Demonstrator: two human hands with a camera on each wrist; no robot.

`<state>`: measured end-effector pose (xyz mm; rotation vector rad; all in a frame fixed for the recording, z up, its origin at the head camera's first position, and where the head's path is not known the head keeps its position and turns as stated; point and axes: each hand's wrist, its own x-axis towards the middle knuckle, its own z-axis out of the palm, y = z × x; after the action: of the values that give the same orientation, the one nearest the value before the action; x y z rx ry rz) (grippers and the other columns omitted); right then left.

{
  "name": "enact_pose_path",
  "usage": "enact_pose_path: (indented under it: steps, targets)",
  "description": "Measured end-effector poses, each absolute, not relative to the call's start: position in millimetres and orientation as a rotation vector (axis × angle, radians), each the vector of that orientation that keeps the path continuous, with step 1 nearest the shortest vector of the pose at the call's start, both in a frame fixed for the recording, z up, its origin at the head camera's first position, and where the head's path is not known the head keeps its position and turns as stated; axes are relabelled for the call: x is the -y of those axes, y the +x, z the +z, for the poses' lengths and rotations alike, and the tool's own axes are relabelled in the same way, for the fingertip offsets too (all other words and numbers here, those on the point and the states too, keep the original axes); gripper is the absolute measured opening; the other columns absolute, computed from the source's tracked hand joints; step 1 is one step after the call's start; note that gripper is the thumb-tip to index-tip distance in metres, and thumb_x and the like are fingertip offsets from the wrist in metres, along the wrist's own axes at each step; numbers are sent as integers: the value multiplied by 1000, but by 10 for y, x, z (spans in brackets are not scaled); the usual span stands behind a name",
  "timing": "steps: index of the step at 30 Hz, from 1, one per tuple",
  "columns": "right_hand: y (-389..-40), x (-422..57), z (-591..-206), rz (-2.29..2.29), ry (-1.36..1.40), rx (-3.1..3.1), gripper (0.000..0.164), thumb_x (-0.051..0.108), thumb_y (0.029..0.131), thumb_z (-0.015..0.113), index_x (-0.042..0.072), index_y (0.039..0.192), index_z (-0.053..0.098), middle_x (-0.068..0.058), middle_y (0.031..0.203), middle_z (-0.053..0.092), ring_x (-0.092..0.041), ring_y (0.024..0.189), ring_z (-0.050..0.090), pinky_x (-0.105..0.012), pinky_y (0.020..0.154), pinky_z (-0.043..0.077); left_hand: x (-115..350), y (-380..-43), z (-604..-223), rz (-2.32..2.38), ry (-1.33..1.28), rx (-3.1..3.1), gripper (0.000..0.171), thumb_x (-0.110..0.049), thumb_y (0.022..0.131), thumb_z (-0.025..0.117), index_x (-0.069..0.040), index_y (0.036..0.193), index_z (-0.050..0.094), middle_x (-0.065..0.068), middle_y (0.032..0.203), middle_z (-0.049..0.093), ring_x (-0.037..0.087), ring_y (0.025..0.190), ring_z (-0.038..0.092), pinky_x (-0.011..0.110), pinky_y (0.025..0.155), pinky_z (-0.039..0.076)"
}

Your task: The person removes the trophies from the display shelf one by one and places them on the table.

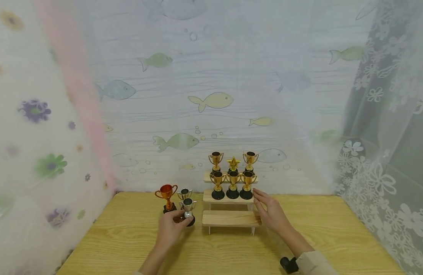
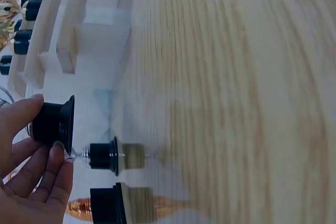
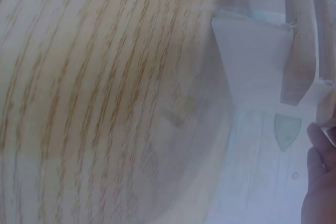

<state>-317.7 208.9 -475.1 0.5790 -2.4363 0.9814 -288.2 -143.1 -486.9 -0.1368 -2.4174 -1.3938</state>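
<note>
My left hand (image 1: 170, 228) grips a small silver trophy cup (image 1: 187, 206) low down, thumb and fingers around its black base. In the left wrist view that black base (image 2: 53, 123) tilts clear of the table. Just behind it stands a second silver trophy cup (image 1: 185, 194), and to its left a bronze-coloured trophy cup (image 1: 166, 191). The right hand (image 1: 272, 214) has its fingers extended against the right end of a three-tier wooden stand (image 1: 228, 217). Three gold trophy cups (image 1: 233, 179) line the middle tier; the top tier bears two gold cups and a gold star trophy (image 1: 233, 163).
The stand is on a wood-grain table (image 1: 128, 236), close to a fish-patterned curtain (image 1: 211, 76) at the back. A black object (image 1: 289, 264) lies beside the right sleeve (image 1: 314, 263). Flowered lace (image 1: 376, 183) hangs along the right side.
</note>
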Motion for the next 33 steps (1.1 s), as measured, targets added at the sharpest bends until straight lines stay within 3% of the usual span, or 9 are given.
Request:
enact_pose_path:
  steps: [23,33]
  targets:
    - [-3149,-2073,-4730,983,574,2441,37,10,106,55,-8,138,59,-21,147,55,-45,134,52,-60,106,42,2000,-2862,-4995,-1242,146,2513,30,-16,82,86,2,105,78,9,92,75,13,73,62,27,63,49]
    - [-3140,-2067,-4720,989,575,2442,37,11,107,54,-8,138,58,-21,147,54,-44,135,51,-60,107,42,2129,-2872,-4973,-1260,175,2531,35,-15,83,85,8,106,75,20,99,74,27,82,71,34,66,57]
